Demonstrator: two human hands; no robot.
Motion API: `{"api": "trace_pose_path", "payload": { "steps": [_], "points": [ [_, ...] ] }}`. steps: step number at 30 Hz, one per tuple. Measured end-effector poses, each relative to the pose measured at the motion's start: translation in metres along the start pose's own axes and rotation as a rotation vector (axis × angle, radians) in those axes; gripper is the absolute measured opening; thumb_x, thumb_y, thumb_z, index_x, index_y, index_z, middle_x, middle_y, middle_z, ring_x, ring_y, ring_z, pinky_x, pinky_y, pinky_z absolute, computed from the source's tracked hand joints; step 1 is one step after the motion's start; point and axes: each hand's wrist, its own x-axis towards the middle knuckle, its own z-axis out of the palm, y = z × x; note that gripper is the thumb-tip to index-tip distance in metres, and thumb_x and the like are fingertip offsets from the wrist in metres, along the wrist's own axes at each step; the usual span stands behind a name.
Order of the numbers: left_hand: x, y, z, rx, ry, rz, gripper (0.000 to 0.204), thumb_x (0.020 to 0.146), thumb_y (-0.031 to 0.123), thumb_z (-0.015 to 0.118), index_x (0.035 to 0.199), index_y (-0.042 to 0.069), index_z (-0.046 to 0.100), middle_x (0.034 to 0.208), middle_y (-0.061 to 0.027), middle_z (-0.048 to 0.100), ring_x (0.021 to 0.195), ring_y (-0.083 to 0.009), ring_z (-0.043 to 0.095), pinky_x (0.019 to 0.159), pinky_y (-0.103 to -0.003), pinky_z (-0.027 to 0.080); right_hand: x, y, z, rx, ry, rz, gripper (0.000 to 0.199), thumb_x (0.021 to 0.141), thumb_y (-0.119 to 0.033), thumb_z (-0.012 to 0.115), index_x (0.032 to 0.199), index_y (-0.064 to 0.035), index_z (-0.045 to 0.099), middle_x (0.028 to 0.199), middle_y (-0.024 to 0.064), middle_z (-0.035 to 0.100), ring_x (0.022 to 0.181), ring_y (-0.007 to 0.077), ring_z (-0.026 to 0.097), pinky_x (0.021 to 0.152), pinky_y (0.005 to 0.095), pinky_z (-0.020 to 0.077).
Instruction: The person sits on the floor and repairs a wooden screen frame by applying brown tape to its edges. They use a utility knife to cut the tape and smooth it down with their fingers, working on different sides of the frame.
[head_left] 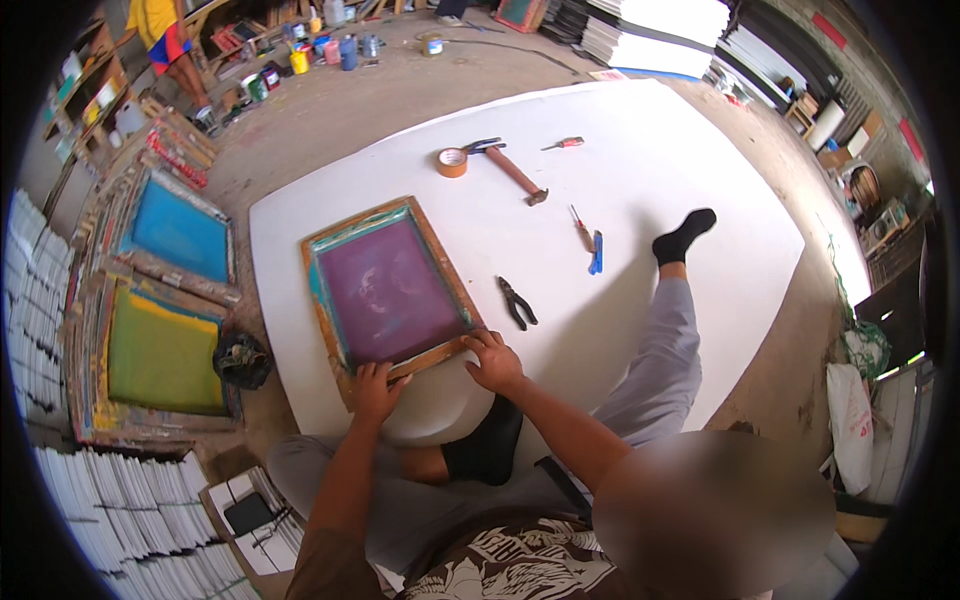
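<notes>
Soft, even daylight fills the room, and the big white sheet [640, 200] on the floor is bright enough to wash out toward its far edge. Only faint shadows fall on it, beside the outstretched leg [665, 340] and under the hammer [512, 170]. Away from the sheet the fisheye bends the stacks and shelves into a black rim, and a blurred patch sits just nearer than the sheet's near right corner.

A blurred patch [712, 515] covers the lower right, the hands [378, 388] hide the wooden frame's [330, 320] near edge, and distant paint jars [300, 60] are too small to identify.

Grey trousers, black socks, brown printed shirt
</notes>
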Motion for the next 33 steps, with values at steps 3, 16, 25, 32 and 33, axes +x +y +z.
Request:
{"api": "trace_pose_path", "payload": {
  "steps": [3,16,25,32,33],
  "points": [
    [0.009,0.014,-0.021,-0.036,-0.102,-0.072,0.054,0.093,0.052,0.071,0.116,0.003,0.073,0.113,-0.0183,0.067,0.112,-0.0390,0.059,0.096,-0.050,0.049,0.007,0.016,-0.011,0.096,0.206,-0.001,0.044,0.090,-0.023,0.073,0.132,-0.0130,0.065,0.125,0.0129,0.065,0.121,0.0363,0.059,0.100,0.0464,0.0523],
    [0.065,0.044,0.001,0.099,0.058,-0.175,0.065,0.101,0.054,0.059,0.135,-0.001,0.057,0.142,-0.0287,0.050,0.134,-0.0471,0.046,0.113,-0.061,0.034,0.128,0.090,-0.014,-0.007,0.437,0.074,0.036,0.089,-0.020,0.074,0.122,-0.0057,0.069,0.117,0.0152,0.068,0.114,0.0354,0.061,0.096,0.0463,0.0515],
    [0.069,0.041,0.002,0.151,-0.060,-0.249,0.069,0.098,0.054,0.061,0.139,-0.001,0.052,0.144,-0.0301,0.048,0.135,-0.0499,0.045,0.113,-0.062,0.034,0.282,0.083,-0.005,-0.068,0.345,0.058,0.043,0.091,-0.022,0.072,0.132,-0.0119,0.063,0.139,0.0133,0.057,0.125,0.0344,0.057,0.100,0.0480,0.0526],
    [0.072,0.044,-0.002,0.115,-0.068,-0.192,0.065,0.097,0.053,0.062,0.135,0.000,0.053,0.138,-0.0313,0.051,0.131,-0.0508,0.047,0.110,-0.064,0.036,0.442,0.081,-0.034,-0.233,0.261,0.072,0.064,0.091,-0.021,0.074,0.149,-0.0143,0.047,0.161,0.0157,0.043,0.109,0.0401,0.069,0.092,0.0512,0.0585],
    [0.070,0.043,-0.002,0.122,-0.073,-0.187,0.066,0.097,0.053,0.062,0.135,0.000,0.053,0.138,-0.0312,0.051,0.131,-0.0507,0.048,0.110,-0.064,0.037,0.458,0.090,-0.034,-0.209,0.324,0.060,0.063,0.093,-0.018,0.070,0.151,-0.0135,0.043,0.161,0.0163,0.044,0.109,0.0411,0.069,0.092,0.0522,0.0577]
  ]
}}
